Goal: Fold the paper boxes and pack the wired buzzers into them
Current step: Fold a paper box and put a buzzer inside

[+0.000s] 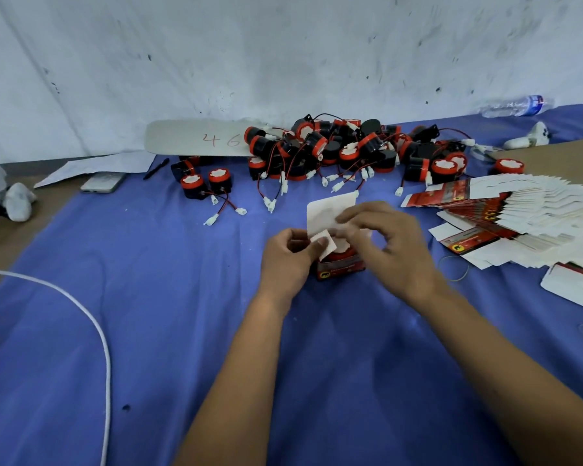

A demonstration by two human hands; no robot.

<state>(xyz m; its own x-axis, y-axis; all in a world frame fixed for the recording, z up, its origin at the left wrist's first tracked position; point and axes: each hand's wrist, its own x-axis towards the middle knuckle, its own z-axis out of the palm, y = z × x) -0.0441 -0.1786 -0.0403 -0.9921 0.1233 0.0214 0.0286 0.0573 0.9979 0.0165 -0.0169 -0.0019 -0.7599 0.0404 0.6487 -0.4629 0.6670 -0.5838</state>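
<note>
A red paper box (340, 265) stands upright on the blue cloth (182, 331) that covers the table, near the middle of the view, with its top open and its large white lid flap (327, 210) raised behind it. Inside sits a buzzer (342, 252), its red rim just visible between the two hands. The left hand (288, 260) holds the box's left side, the thumb pressing a small white side flap (325, 243) inward over the opening. The right hand (387, 240) reaches over the top from the right, its fingers curled and pinching at the flaps (exactly which flap they grip is hidden by the fingers themselves).

Beyond the box lies a heap of loose buzzers (334, 149), black bodies with red rims, their red and black wires ending in white connectors. To the right, a fanned stack of flat unfolded boxes (519, 213) rests on the cloth. A phone (103, 181) and a pen (155, 168) lie at the far left, a white cable (91, 317) curves across the near left, and a plastic bottle (515, 105) lies by the wall.
</note>
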